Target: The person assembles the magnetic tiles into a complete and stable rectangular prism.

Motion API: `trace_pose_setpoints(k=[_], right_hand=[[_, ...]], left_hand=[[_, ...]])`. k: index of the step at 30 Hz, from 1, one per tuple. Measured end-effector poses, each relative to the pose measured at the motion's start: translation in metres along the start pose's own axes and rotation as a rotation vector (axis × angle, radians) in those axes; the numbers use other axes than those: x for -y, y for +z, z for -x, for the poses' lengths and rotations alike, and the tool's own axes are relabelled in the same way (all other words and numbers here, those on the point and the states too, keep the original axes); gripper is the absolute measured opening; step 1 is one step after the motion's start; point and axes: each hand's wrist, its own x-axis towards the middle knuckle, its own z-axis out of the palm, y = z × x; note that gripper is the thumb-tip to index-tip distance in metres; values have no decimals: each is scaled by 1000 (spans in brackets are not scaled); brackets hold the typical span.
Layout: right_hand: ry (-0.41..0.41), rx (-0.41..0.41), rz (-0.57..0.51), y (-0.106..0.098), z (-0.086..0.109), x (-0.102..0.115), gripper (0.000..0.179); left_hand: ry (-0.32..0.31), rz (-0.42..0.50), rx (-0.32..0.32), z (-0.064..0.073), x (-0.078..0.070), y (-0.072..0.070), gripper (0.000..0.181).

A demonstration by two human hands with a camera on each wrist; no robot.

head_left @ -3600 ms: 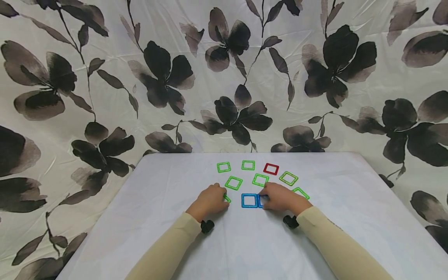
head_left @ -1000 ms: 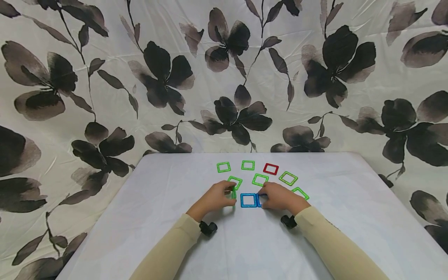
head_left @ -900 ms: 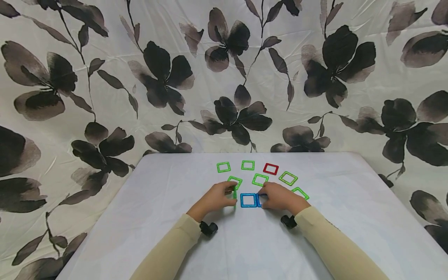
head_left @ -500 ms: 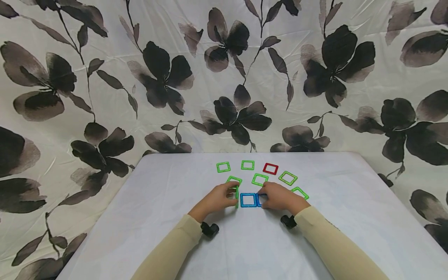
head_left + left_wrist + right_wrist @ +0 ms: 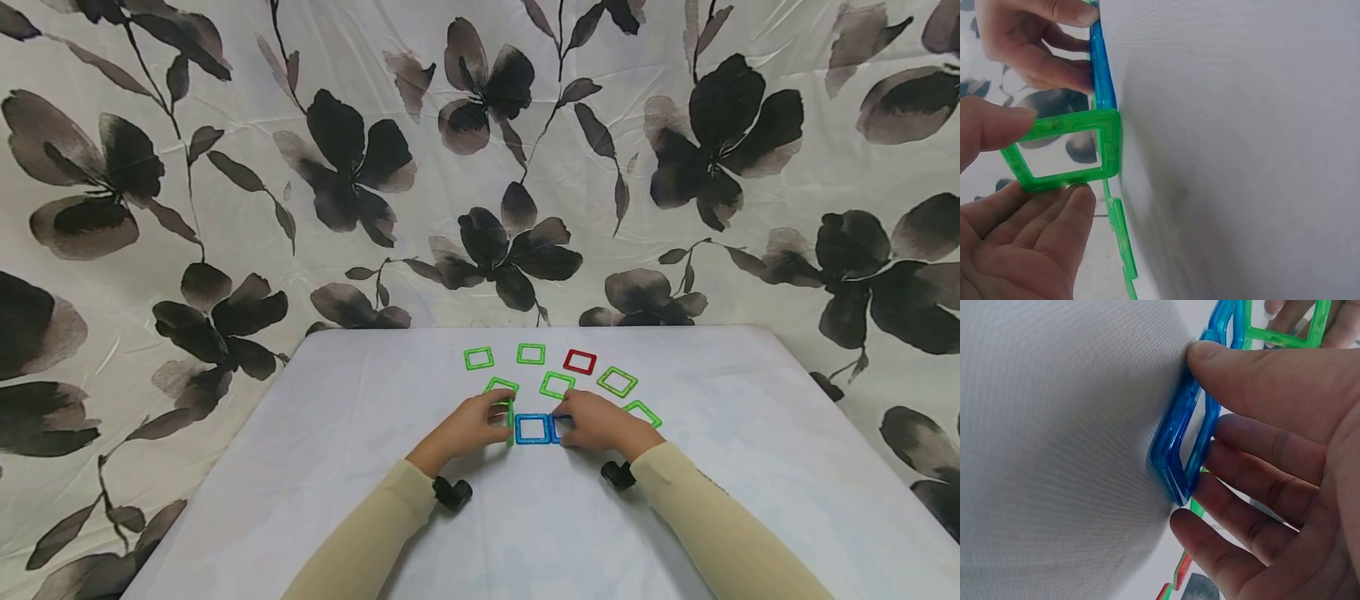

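Left hand (image 5: 465, 423) near right hand (image 5: 600, 422)

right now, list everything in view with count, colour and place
Table: one, white, foreground
Backdrop: one, pale, dark-flowered, behind table
Flat green frames: six, green, on table, two partly hidden
Red frame: one, red, table's far side
Blue frames: two, blue, adjoining, on table
Upright green frame: one, green, left of blue frames
Wrist cameras: two, black, at the wrists
Sleeves: two, beige, on both forearms
Left hand: one, pinching upright green frame
Right hand: one, gripping right blue frame

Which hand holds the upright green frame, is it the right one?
No, the left hand grips the green frame; the right hand holds a blue frame.
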Motion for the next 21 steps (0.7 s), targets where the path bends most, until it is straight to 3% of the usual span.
trace_pose_setpoints(k=[21], right_hand=[[22, 5, -13, -1, -1, 0, 47]], left_hand=[[-1, -8, -15, 0, -2, 3, 67]])
